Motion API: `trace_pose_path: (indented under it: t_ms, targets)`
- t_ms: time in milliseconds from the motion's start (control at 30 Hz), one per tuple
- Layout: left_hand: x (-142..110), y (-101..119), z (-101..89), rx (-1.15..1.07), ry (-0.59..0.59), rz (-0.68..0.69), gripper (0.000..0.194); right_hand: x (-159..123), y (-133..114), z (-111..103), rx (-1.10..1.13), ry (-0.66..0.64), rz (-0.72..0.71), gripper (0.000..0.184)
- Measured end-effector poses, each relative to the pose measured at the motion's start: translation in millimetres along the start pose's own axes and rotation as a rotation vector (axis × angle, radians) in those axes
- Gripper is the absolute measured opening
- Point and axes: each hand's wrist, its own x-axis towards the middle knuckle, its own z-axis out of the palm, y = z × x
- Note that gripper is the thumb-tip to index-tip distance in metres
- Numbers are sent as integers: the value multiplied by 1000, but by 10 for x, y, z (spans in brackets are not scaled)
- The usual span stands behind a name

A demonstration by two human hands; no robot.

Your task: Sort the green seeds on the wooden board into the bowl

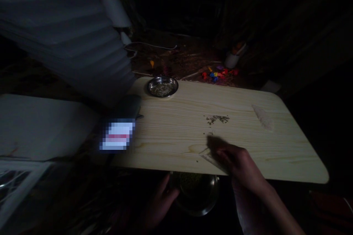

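Note:
In the dim head view my left hand (165, 200) grips the left rim of a round metal bowl (205, 208) below the table's front edge. Greenish small bits (190, 180) lie inside it. My right hand (238, 159) is low over the front of the wooden tabletop (171, 128), its fingers curled together. A thin pale edge shows by its fingertips; what it is, I cannot make out. Just beyond that hand, a small patch of dark seeds or grains (217, 119) is scattered on the wood, with a few stray ones nearer.
A shallow steel dish (163, 87) holding grains stands at the table's far left corner. A pale flat strip (262, 117) lies on the right. Left of the table is a lit screen (118, 136). Colourful small pieces (217, 74) and a white container (233, 58) are on the floor behind.

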Motion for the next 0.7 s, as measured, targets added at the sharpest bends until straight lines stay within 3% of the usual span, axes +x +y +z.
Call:
trace_pose_path:
  t_ms: [200,433,567,700]
  targets:
    - [30,-65,-26,49,61,6,84,145,170,-124,-87,190,69,28]
    - [-9,3,-63,48,44,20,86,15,119,-126,-70,50,49,27]
    - [-30,6,-69,108,-1,5,90,-59,136,-152,-43,75,58,27]
    - [-34,-7,-49,85,-6,61,78,-39,69,23,-14,46,21,24]
